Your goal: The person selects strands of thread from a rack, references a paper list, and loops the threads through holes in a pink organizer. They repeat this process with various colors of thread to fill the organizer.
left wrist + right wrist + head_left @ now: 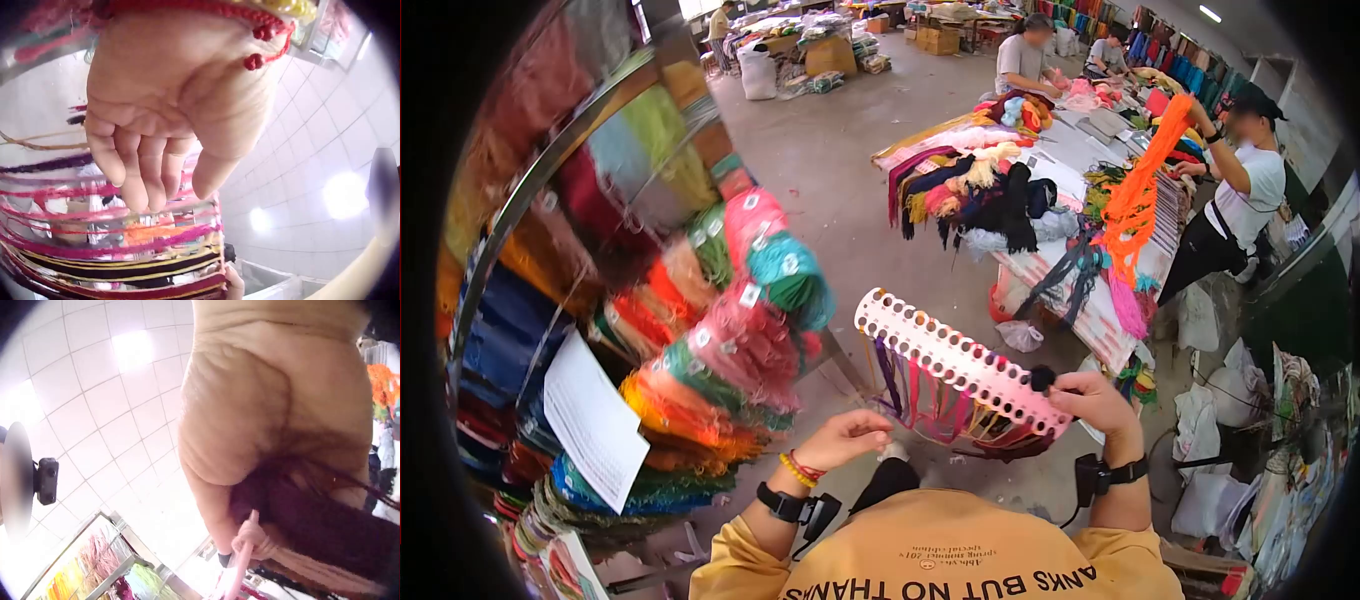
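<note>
My right hand (pixel 1100 402) grips one end of a long pinkish-white card (pixel 945 345) with rows of punched holes. Coloured yarn strands (pixel 930 405) hang from its edge in purple, pink, red and brown. By the gripped end sits a small black tuft (pixel 1042 378). In the right wrist view a knotted pink strand (pixel 253 540) shows under the palm, and the fingertips are mostly hidden. My left hand (pixel 850 437) hovers left of the strands, palm up and empty. Its fingers (pixel 150 169) are loosely bent and overlap the strands in the left wrist view.
A rack of coloured yarn skeins (pixel 700 350) stands close at my left, with a printed sheet (pixel 595 420) on it. Ahead right, a table (pixel 1090 320) carries yarn piles. A person (pixel 1245 180) there lifts an orange skein (pixel 1145 195). Plastic bags (pixel 1200 430) lie at the right.
</note>
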`<state>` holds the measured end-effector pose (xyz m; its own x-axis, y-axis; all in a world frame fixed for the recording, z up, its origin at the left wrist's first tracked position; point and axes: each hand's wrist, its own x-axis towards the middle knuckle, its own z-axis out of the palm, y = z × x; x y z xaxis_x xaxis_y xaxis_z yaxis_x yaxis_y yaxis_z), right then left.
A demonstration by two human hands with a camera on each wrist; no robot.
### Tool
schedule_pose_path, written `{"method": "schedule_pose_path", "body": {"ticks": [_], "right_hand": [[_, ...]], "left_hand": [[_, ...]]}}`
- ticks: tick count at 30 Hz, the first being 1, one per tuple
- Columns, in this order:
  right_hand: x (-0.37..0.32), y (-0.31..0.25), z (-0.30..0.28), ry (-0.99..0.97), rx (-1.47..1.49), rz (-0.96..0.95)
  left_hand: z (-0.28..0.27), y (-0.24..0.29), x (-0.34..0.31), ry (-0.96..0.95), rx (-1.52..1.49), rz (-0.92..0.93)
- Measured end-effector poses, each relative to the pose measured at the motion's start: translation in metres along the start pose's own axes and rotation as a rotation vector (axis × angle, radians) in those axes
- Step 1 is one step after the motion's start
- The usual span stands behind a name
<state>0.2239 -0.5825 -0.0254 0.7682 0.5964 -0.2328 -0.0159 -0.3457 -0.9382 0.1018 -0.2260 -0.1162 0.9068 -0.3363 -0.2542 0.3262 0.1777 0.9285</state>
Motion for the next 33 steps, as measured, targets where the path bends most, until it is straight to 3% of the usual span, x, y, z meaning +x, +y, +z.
{"method": "schedule_pose_path", "body": {"ticks": [2,5,9,12,18,21,23,24,25,27,28,29,31,33], "right_hand": [[0.036,0.003,-0.005,-0.011,0.007,0.003],[0.103,0.021,-0.011,-0.033,0.029,-0.021],[0.190,0.024,-0.029,-0.068,0.043,0.100],[0.245,0.004,-0.053,-0.111,-0.093,0.070],[0.349,-0.004,-0.069,-0.350,-0.336,-0.064],[0.413,-0.010,-0.080,-0.357,-0.380,-0.203],[0.470,0.001,-0.103,-0.281,-0.374,-0.114],[0.503,0.018,-0.117,-0.163,-0.400,-0.182],[0.570,0.039,-0.152,-0.054,-0.193,0.037],[0.629,0.068,-0.191,0.139,-0.053,0.007],[0.658,0.076,-0.214,0.201,-0.168,0.067],[0.703,0.124,-0.237,0.381,-0.237,-0.010],[0.753,0.137,-0.274,0.513,-0.443,-0.023],[0.800,0.150,-0.307,0.533,-0.658,0.228]], "left_hand": [[-0.003,0.013,0.045,-0.035,0.044,-0.031],[-0.010,0.027,0.115,0.082,-0.060,0.005],[-0.040,0.034,0.209,0.110,-0.377,0.079],[-0.058,0.052,0.260,0.187,-0.589,0.109],[-0.108,0.079,0.297,0.521,-0.611,0.170],[-0.139,0.076,0.299,0.704,-0.575,0.202],[-0.159,0.065,0.301,0.806,-0.525,0.220],[-0.166,0.066,0.302,0.876,-0.507,0.203],[-0.176,0.078,0.314,0.967,-0.526,0.187],[-0.193,0.074,0.324,1.015,-0.554,0.205],[-0.204,0.070,0.329,1.043,-0.531,0.160],[-0.209,0.075,0.340,1.076,-0.519,0.149],[-0.217,0.094,0.368,1.180,-0.521,0.109],[-0.229,0.105,0.391,1.270,-0.514,0.024]]}}
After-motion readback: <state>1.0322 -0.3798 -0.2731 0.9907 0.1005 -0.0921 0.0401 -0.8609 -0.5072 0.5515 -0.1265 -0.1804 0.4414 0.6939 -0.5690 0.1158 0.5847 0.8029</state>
